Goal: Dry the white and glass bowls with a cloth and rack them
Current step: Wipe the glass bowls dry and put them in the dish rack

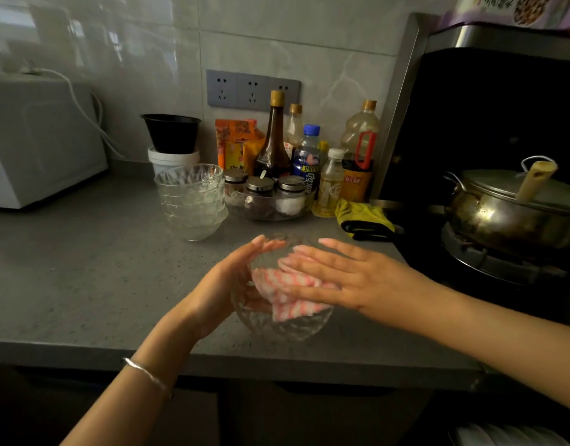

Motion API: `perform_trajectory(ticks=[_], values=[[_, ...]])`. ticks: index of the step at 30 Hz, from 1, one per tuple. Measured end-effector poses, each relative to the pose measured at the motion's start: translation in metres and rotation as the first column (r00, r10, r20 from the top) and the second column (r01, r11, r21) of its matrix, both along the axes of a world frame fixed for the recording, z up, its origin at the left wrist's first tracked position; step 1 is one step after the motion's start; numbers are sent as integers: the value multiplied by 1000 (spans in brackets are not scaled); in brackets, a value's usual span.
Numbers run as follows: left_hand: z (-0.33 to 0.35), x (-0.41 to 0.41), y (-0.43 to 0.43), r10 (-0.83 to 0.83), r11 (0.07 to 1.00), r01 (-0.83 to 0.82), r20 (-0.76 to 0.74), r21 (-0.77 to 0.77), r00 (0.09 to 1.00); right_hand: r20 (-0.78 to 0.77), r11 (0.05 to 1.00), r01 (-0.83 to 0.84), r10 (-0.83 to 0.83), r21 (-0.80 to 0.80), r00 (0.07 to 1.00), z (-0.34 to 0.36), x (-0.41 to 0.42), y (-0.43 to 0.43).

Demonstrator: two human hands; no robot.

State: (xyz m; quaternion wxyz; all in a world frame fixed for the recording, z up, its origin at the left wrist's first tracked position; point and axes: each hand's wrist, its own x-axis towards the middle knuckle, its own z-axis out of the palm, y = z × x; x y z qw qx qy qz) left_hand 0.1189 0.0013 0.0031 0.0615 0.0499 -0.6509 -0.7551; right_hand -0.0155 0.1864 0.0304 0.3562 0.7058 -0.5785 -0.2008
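Note:
A clear patterned glass bowl (287, 323) is tilted above the grey counter (84, 268) near its front edge. My left hand (225, 284) cups its left side with straight fingers. My right hand (335, 275) presses a pink-and-white striped cloth (290, 300) into the bowl with flat fingers. A stack of several glass bowls (192, 201) stands behind, to the left. No white bowl or rack is in view.
Behind stand sauce bottles (274, 140), a spice jar set (267, 197), a white tub with a black bowl (172, 133), and a microwave (36, 140) at the left. A yellow rag (364, 217) lies by the stove, where a lidded pot (515, 207) sits.

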Motion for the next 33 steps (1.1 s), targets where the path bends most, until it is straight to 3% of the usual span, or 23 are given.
perform_trajectory(ticks=[3,8,13,15,19,20,25,29,31,33], values=[[0,0,4,-13,1000,13,15,16,1000,67,995,34,-40,91,997,-6,7,-1],[3,2,6,18,1000,-18,18,22,1000,321,976,63,-130,211,938,-4,27,6],[-4,-3,13,82,997,-82,19,12,996,540,890,138,-380,434,751,-7,56,1],[-4,-6,18,87,996,-87,12,30,996,553,911,219,-390,350,736,-7,58,-8],[0,-6,17,139,988,-137,-33,69,990,377,903,401,-429,154,821,-4,54,-15],[0,-5,14,166,984,-162,-45,80,985,394,886,439,-461,151,795,1,59,-16],[-7,-4,15,169,978,-164,-29,129,985,666,954,192,-299,231,684,-1,65,-15],[-6,-4,15,163,972,-157,-22,173,986,482,929,354,-361,110,798,-10,52,-25],[-4,-1,10,191,969,-182,-37,164,981,433,892,437,-440,112,787,-6,54,-24],[-3,0,7,213,970,-205,-55,133,975,481,910,397,-404,122,778,-7,61,-18]])
